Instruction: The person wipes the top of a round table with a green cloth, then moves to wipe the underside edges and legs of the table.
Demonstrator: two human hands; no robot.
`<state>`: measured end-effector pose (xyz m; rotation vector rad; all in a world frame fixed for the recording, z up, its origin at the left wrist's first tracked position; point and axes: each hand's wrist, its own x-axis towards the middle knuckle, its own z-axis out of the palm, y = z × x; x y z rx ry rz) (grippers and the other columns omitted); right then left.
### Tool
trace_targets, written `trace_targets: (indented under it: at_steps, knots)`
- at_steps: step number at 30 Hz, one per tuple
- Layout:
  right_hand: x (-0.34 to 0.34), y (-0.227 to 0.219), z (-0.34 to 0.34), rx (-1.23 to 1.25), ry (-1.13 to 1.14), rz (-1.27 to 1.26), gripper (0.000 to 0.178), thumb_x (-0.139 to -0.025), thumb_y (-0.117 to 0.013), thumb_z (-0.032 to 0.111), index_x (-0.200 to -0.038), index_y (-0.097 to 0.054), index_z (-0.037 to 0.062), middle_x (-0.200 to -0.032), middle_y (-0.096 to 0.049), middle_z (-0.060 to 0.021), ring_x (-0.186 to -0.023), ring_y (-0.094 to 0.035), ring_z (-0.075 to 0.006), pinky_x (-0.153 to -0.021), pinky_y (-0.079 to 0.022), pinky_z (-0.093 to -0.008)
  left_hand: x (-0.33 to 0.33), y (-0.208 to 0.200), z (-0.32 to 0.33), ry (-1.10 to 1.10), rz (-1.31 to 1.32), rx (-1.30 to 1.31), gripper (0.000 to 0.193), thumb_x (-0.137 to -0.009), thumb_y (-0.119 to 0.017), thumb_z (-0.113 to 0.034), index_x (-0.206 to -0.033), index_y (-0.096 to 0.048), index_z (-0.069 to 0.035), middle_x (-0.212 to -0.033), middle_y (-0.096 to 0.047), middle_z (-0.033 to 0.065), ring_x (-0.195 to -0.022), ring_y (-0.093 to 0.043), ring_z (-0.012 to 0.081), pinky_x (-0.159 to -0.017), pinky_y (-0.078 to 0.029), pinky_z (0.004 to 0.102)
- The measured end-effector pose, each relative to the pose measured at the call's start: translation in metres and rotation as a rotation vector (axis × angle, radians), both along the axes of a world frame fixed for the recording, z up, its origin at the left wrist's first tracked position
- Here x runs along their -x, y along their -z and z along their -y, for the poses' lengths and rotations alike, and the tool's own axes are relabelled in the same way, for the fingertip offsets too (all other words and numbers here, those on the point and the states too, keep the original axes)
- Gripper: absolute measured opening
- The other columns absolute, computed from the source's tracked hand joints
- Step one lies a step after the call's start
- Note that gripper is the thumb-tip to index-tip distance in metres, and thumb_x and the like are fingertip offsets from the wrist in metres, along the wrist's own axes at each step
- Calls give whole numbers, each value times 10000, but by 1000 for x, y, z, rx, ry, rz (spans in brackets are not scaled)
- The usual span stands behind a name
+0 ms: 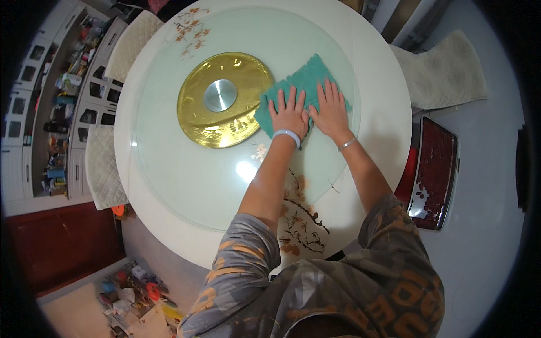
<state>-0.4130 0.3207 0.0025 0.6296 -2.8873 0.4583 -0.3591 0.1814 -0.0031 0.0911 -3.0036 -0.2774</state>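
A green cloth (307, 76) lies spread on the round glass turntable (197, 186) of a white table. My left hand (290, 117) presses flat on the cloth's left part, its fingers stretched out. Beside it my right hand (331, 115) also lies flat on the cloth, fingers extended, the two thumbs close together. A pale bangle is on my left wrist and a thin silver one on my right. Left of the cloth, a gold disc (194, 110) with a silver hub (220, 96) shows at the turntable's middle; the cloth's left edge reaches the disc's rim.
The white table rim (389, 169) surrounds the glass. Pale padded chairs (107, 166) stand at the left, another covered chair (451, 73) at the far right. A dark red, worn-topped box (434, 174) sits right of the table. Cabinets (84, 112) with cluttered shelves line the left.
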Motion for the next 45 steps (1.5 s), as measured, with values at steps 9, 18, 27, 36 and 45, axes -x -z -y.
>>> trace_targets:
  at_steps: [9,18,27,36,45]
  knots:
    - [-137,-3,8,-90,-86,59,697,-902,-547,342,-1464,-345,-17,-1567,-233,-245,-1461,-195,-402,-1169,-163,-533,-126,-17,20,77,57,-119,581,-961,-457,-321,-1520,-332,-231,-1620,-206,22,-1491,-150,317,-1175,-90,586]
    - [-269,-29,92,-95,-364,223,687,-905,-527,362,-1471,-370,5,-1571,-246,-225,-1480,-174,-368,-1180,-146,-519,-285,-30,99,-97,211,-95,614,-942,-498,-320,-1525,-330,-228,-1616,-225,33,-1491,-157,328,-1175,-91,573]
    - [-222,-13,221,36,-715,104,678,-913,-514,405,-1459,-404,20,-1566,-289,-188,-1468,-212,-318,-1187,-146,-460,-274,-17,219,-405,154,81,623,-967,-434,-346,-1553,-264,-219,-1632,-178,43,-1495,-127,354,-1155,-74,610]
    - [-10,-5,183,-12,-413,34,711,-895,-530,462,-1458,-397,50,-1549,-331,-161,-1457,-250,-297,-1168,-183,-510,-45,-14,187,-338,167,80,585,-1006,-337,-454,-1555,-232,-283,-1638,-153,13,-1499,-123,336,-1152,-88,620]
    - [35,15,-24,-69,-17,-1,719,-926,-507,423,-1495,-322,25,-1572,-264,-205,-1460,-229,-352,-1170,-162,-534,48,2,-12,62,-6,-14,566,-984,-386,-423,-1518,-332,-243,-1612,-233,22,-1483,-164,346,-1151,-96,637]
